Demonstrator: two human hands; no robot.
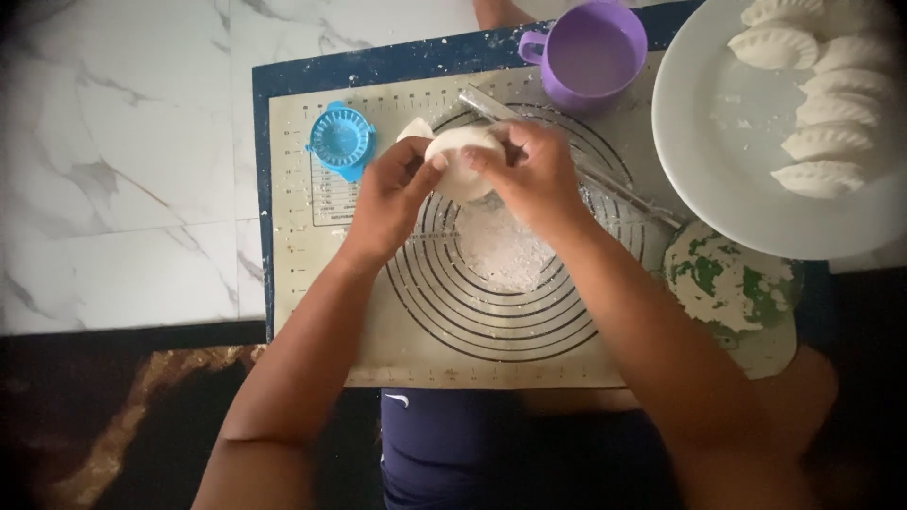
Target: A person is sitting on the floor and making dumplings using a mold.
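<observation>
A marble floor (113,161) is filling the left and upper left of the frame, and a dark patterned rug (123,425) is lying along the bottom. In the centre a beige baking mat (312,274) printed with ringed circles is sitting on a dark blue board (260,142). A large white plate (718,142) is taking up the upper right, carrying a row of folded white dumplings (822,104) along its right side. Below the plate, at the right edge of the mat, a floured green-and-white dish (727,283) is resting. A purple mug (590,52) is standing at the top centre, and a thin clear rolling pin (605,179) is lying slantwise just below it. A patch of loose flour (501,250) is covering the middle of the rings. A small blue dumpling press (340,140) is lying open at the upper left of the mat.

Above the rings, both hands are holding a round white dough wrapper (458,162) between them. The left hand (392,194) is pinching its left edge with narrow fingers; the right hand (529,175) is curling its fingers around the right edge.
</observation>
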